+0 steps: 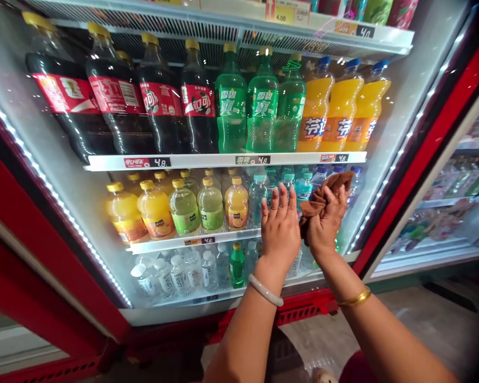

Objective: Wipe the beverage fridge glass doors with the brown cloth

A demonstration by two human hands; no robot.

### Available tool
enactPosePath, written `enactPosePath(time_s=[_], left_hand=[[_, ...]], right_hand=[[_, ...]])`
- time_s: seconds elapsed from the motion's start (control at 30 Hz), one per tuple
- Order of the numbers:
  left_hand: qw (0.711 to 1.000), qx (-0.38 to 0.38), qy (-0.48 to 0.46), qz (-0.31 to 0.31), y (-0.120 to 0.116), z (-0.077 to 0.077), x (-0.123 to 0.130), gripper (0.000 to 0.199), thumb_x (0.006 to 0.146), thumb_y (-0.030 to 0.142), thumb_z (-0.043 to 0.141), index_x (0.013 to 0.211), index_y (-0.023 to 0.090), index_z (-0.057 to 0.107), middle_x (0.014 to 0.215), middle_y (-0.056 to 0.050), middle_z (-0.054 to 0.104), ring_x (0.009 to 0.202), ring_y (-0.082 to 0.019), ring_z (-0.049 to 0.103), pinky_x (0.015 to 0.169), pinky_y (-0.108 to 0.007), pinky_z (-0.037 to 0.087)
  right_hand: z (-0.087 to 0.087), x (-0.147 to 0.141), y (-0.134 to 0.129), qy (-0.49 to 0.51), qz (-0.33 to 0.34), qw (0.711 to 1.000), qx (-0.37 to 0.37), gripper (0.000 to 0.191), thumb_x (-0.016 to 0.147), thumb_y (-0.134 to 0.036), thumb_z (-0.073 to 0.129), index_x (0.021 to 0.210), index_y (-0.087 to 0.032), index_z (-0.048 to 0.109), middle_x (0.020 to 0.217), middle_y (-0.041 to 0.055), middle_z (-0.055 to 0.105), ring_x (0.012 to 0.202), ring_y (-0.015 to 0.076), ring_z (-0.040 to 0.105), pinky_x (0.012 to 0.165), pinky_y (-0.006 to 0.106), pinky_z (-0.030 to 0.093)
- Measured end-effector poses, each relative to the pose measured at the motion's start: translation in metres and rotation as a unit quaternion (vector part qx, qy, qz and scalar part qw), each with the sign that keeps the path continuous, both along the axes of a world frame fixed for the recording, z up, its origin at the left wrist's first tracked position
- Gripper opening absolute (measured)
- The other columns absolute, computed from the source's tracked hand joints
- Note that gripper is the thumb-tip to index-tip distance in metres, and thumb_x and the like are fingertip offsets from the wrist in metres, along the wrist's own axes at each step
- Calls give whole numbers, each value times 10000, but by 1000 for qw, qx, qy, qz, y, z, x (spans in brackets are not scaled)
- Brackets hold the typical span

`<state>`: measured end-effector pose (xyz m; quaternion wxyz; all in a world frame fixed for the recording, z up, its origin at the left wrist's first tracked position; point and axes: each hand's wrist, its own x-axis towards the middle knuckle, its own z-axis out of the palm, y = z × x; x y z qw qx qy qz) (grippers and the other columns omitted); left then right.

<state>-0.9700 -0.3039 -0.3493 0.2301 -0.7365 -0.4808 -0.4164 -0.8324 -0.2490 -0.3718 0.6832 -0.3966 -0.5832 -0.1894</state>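
My left hand (280,229) is raised with its fingers stretched out and holds nothing. Its palm faces the lit drinks cooler, and I cannot tell whether it touches a glass door. A pale bangle (265,290) circles that wrist. To its right, my right hand (328,223) grips a crumpled brown cloth (323,196), which sticks out above the fingers and to the left. A gold bracelet (356,298) is on the right wrist. Both hands are in front of the middle shelf (247,234), hiding some clear bottles (258,192) there.
Cola bottles (159,96), green soda bottles (230,101) and orange soda bottles (317,106) line the upper shelf (207,161). Yellow-capped juice bottles (155,210) stand below, with water bottles (179,274) at the bottom. A red frame (419,149) borders the cooler on the right.
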Motion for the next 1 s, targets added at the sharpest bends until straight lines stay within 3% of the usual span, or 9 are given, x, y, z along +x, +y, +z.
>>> enactPosePath(time_s=[0.13, 0.27, 0.37, 0.5, 0.6, 0.73, 0.83, 0.93, 1.0], left_hand=[[999, 4, 37, -34, 2, -2, 4, 608, 1077, 248, 325, 1672, 216, 204, 1749, -27, 166, 1631, -236, 85, 1343, -544, 210], [998, -1, 43, -41, 1, -2, 8, 611, 1075, 281, 347, 1668, 217, 213, 1749, -37, 143, 1632, -266, 116, 1323, -620, 212], [999, 0, 28, -45, 0, -2, 13, 620, 1083, 358, 355, 1667, 209, 210, 1746, -53, 153, 1631, -278, 138, 1312, -641, 223], [997, -4, 25, -72, 1, -7, 23, 619, 1091, 369, 322, 1671, 202, 183, 1745, -36, 154, 1636, -256, 122, 1323, -637, 178], [995, -17, 31, -89, 2, -11, 31, 616, 1087, 330, 314, 1671, 193, 173, 1743, -33, 158, 1635, -260, 114, 1315, -658, 176], [993, -33, 48, -98, 0, -13, 35, 629, 1071, 314, 367, 1667, 205, 197, 1745, -43, 158, 1633, -277, 101, 1301, -685, 190], [992, -45, 54, -100, -3, -17, 35, 630, 1066, 309, 377, 1665, 214, 209, 1744, -45, 153, 1630, -279, 70, 1304, -680, 171], [991, -63, 60, -100, -2, -22, 35, 643, 1058, 273, 377, 1669, 206, 188, 1741, -59, 148, 1625, -280, 73, 1304, -677, 156], [991, -71, 61, -96, 0, -26, 35, 655, 1036, 209, 381, 1666, 190, 200, 1740, -73, 137, 1623, -284, 79, 1302, -676, 147]], right_hand=[[-11, -3, -3, -107, 30, 994, 16, 490, 1018, -381, 487, 1506, -333, 490, 1648, 87, 364, 1583, 312, 282, 1285, 669, 194], [-22, 25, 6, -17, -9, 1000, 7, 577, 978, -417, 552, 1532, -282, 461, 1648, 128, 340, 1583, 347, 257, 1271, 695, 189], [-12, 36, 9, 70, -49, 996, -16, 629, 965, -422, 561, 1556, -252, 430, 1671, 147, 299, 1598, 363, 200, 1269, 708, 162], [2, 22, 3, -27, -15, 999, -21, 512, 1015, -389, 436, 1519, -306, 475, 1703, 85, 270, 1623, 312, 149, 1287, 660, 176], [-5, 22, 4, -69, 10, 998, -10, 476, 1012, -400, 459, 1482, -343, 502, 1675, 61, 330, 1610, 285, 211, 1292, 631, 202], [-13, 60, 17, 124, -37, 990, -61, 573, 956, -390, 514, 1514, -268, 468, 1667, 128, 304, 1592, 308, 237, 1285, 638, 200], [-2, 83, 25, 244, -55, 965, -81, 607, 914, -376, 561, 1500, -237, 488, 1668, 149, 276, 1582, 318, 247, 1290, 631, 184], [12, 76, 24, 158, -39, 985, -55, 556, 936, -316, 533, 1489, -282, 502, 1684, 104, 289, 1601, 284, 212, 1301, 615, 167], [13, 61, 19, 65, -21, 997, -29, 537, 956, -289, 516, 1493, -308, 496, 1692, 77, 297, 1617, 265, 174, 1307, 604, 167]])
